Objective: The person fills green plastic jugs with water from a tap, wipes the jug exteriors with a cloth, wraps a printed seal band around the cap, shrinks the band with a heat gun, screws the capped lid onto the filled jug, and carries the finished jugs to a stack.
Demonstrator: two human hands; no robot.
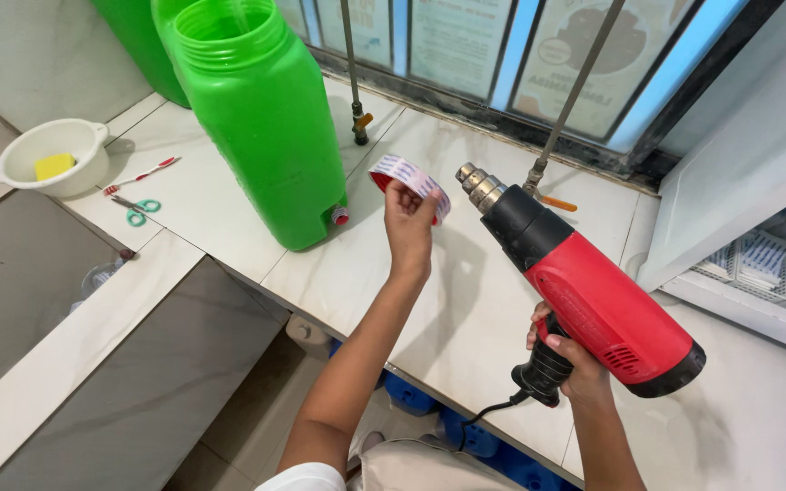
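Presently, item: red heat gun [593,300], centre-right of frame, gripped at the handle by right hand [568,364], fingers clenched round it. Long axis runs lower right to upper left; nozzle aimed up-left at the band. Shrink band [411,182], centre frame, pinched by left hand [408,223]. Step judged: heating prep. Next move calls for nozzle held near band w/o touching fingers. Green jug [256,118] stood upper left.

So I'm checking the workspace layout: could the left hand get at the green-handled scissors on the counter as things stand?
Probably not freely: the left hand pinches a printed band, and the green jug stands between it and the scissors.
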